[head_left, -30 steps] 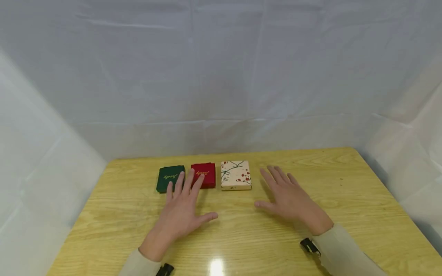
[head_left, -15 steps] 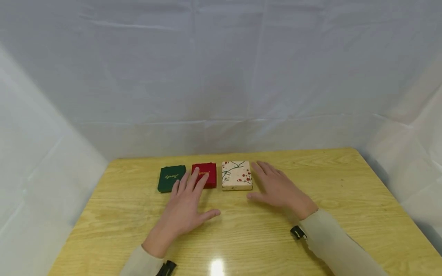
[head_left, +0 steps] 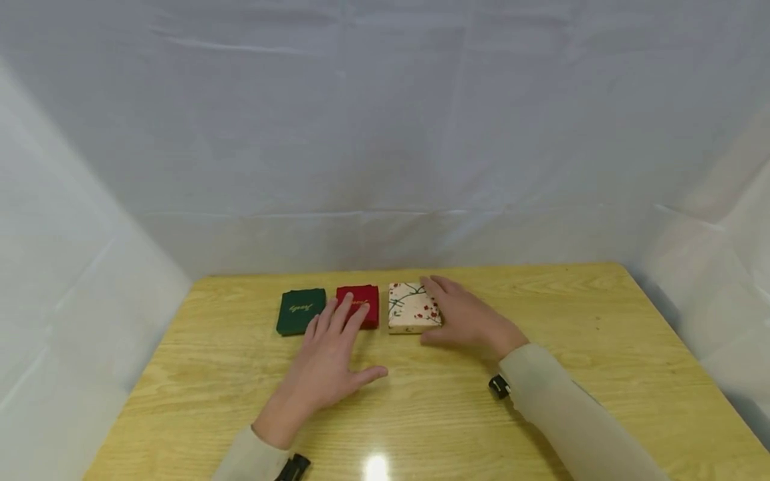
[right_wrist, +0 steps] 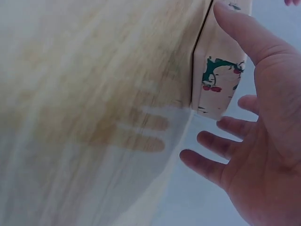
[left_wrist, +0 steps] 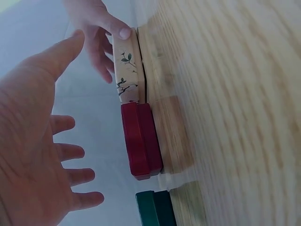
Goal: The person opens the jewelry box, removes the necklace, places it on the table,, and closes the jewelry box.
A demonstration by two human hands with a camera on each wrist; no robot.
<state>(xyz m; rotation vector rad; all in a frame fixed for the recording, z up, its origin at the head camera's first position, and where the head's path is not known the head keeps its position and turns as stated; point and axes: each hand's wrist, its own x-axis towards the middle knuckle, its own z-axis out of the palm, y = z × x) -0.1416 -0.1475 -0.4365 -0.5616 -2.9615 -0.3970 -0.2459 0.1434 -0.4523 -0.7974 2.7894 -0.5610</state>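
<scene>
Three small flat boxes stand in a row on the wooden table point(head_left: 445, 414). The right-hand one is a cream flower-patterned box point(head_left: 408, 314). My right hand point(head_left: 472, 321) holds its right end, thumb point(right_wrist: 237, 21) along the front side and fingers at the back edge. A red box point(head_left: 371, 314) with gold lettering sits in the middle, partly hidden by the fingers of my left hand point(head_left: 325, 367). That hand hovers palm down, fingers spread, and holds nothing. At the left lies a dark green box point(head_left: 295, 314) with gold lettering.
A pale cloth sheet point(head_left: 385, 133) hangs behind the table and at both sides. The table's back edge runs close behind the boxes. A black strap point(head_left: 499, 386) shows at the right wrist and another strap point(head_left: 293, 466) at the left.
My right hand has moved left and its thumb and fingers have closed in on the flower-patterned box. My left hand has drifted slightly right. The boxes keep their places.
</scene>
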